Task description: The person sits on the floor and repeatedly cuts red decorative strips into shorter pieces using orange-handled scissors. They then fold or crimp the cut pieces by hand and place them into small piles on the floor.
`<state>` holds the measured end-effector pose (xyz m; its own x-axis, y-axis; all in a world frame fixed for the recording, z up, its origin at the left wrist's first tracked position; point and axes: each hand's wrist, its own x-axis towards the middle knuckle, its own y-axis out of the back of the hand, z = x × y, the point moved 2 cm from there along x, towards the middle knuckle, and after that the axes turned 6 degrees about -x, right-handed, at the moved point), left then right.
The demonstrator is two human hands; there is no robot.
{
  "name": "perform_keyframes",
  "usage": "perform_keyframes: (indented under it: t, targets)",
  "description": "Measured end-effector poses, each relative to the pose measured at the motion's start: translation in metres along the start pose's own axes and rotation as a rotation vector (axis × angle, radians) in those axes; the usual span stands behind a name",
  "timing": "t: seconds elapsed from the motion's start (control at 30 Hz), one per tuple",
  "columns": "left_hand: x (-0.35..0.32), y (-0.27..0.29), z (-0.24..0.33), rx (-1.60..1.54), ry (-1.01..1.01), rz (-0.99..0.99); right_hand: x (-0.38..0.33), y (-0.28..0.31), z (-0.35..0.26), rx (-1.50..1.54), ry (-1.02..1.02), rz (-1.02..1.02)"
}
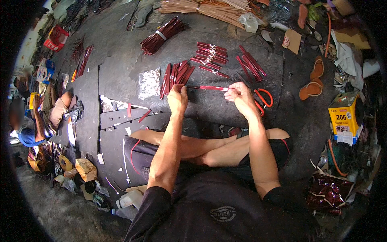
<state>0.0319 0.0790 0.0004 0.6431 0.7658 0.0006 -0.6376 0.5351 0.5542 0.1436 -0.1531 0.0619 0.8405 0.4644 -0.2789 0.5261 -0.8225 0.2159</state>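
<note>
I sit cross-legged on a dark floor mat [121, 72]. My left hand [177, 99] and my right hand [238, 94] each pinch one end of a thin stick wrapped in shiny red foil [209, 87], held level between them just above the mat. Just beyond my left hand lies a pile of finished red sticks [175, 76]. More red sticks lie in a row [210, 56] and in a slanted group [252, 62] farther out. Orange-handled scissors [264, 99] lie right beside my right hand.
A tied bundle of dark red sticks [163, 34] and bare tan sticks [205, 8] lie at the far edge. A clear plastic bag [149, 82], sandals [312, 82], a yellow box [344, 117] and crumpled red foil [328, 191] surround me. Another person [30, 125] sits at the left.
</note>
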Motion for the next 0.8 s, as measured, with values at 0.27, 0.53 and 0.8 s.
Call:
perform_keyframes:
  t: [0.27, 0.53, 0.8]
  targets:
    - [0.0, -0.004, 0.014, -0.013, 0.11, -0.023, 0.004, -0.012, 0.021, 0.018, -0.144, 0.025]
    - [0.001, -0.013, 0.002, -0.086, 0.146, -0.073, 0.005, -0.01, 0.034, 0.014, -0.153, -0.021]
    - [-0.016, -0.005, 0.013, -0.353, 0.073, -0.175, 0.003, -0.011, 0.018, 0.118, -0.176, -0.059]
